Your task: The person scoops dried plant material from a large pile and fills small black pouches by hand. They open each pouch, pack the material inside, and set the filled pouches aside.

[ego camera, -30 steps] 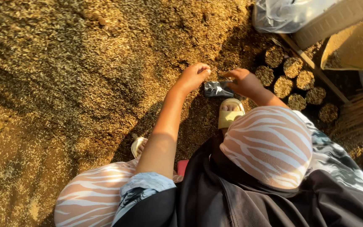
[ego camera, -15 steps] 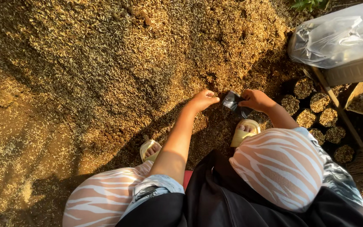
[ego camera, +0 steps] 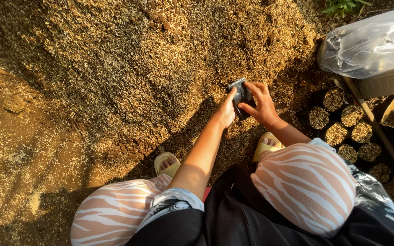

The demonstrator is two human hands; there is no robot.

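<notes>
I squat over a big heap of rice husk (ego camera: pixel 128 59) on the ground. A small black plastic nursery bag (ego camera: pixel 239 92) is held upright between both hands at the foot of the heap. My left hand (ego camera: pixel 226 111) presses its left side with fingers on the rim. On the bag's right side is my right hand (ego camera: pixel 261 104), its fingers curled around it. My striped knees and two yellow sandals show below.
Several filled black nursery bags (ego camera: pixel 343 123) stand packed together on the right. A clear plastic sack (ego camera: pixel 368 41) lies over a crate at top right, with a wooden stick (ego camera: pixel 372 123) leaning past the bags. Green leaves (ego camera: pixel 343 5) show at the top edge.
The view has shifted so the heap fills more of the frame. Both hands have stayed on the small bag and brought it more upright against the husk.
</notes>
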